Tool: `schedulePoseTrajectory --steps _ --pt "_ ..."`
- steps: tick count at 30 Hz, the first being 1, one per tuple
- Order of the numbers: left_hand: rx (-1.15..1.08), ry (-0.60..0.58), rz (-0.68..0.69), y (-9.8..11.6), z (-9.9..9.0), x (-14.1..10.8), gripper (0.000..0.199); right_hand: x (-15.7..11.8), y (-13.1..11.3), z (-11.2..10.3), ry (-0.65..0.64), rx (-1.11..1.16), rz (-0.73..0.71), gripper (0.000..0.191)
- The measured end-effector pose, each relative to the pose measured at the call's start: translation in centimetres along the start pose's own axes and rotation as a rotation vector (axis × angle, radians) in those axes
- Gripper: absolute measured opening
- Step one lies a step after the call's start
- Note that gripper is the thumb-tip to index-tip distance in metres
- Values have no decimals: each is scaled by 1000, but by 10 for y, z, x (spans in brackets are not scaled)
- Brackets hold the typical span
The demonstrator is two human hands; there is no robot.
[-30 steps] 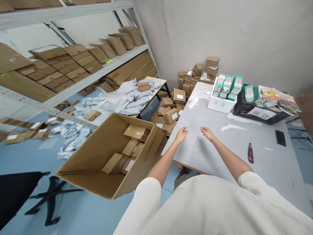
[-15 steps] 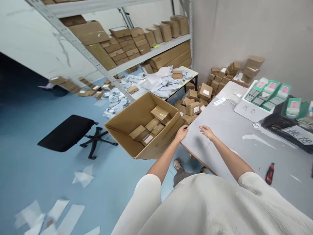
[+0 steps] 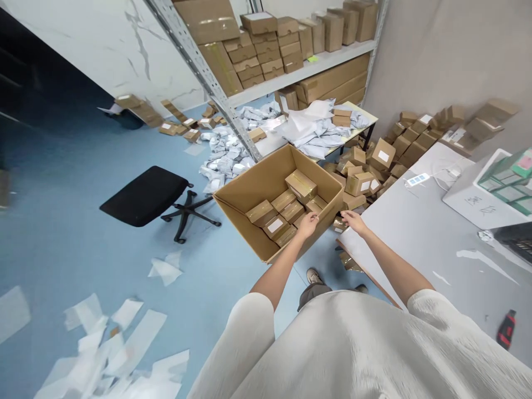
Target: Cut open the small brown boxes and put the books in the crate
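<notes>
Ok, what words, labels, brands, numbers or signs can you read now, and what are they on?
Nothing reads clearly.
White bin: two handwritten characters, too unclear to quote.
Small carton in the big box: white label, too small.
Piled cartons beside the table: white labels, too small.
Green boxes: markings too blurred.

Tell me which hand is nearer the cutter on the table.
Right. The right hand is ahead and left of the cutter, near the table edge; the left hand is farther left, overlapping the open carton in view.

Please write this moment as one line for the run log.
left hand: near open cardboard carton, nothing visibly held; right hand: near table, nothing visibly held; carton: small boxes inside; table: utility knife
</notes>
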State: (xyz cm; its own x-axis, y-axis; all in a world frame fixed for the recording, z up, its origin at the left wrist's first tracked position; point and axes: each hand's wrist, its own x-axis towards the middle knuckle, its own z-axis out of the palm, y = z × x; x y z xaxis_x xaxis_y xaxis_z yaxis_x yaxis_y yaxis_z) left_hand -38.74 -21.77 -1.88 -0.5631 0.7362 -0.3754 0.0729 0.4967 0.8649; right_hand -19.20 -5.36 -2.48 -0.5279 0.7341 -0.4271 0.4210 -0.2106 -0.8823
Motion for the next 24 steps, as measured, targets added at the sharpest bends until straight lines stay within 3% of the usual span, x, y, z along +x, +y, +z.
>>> schedulePoseTrajectory --steps 5,10,16,24 --pt "-8 46 -45 -28 -62 11 33 23 -12 58 -45 -9 5 37" --pt "-30 98 -92 -47 -105 20 34 46 -23 100 -97 -48 12 43" --pt "-61 165 -147 -66 -132 31 38 82 -30 135 -177 -89 -28 43" --pt "-118 284 -269 -98 -150 53 33 141 -33 181 -370 -158 9 40"
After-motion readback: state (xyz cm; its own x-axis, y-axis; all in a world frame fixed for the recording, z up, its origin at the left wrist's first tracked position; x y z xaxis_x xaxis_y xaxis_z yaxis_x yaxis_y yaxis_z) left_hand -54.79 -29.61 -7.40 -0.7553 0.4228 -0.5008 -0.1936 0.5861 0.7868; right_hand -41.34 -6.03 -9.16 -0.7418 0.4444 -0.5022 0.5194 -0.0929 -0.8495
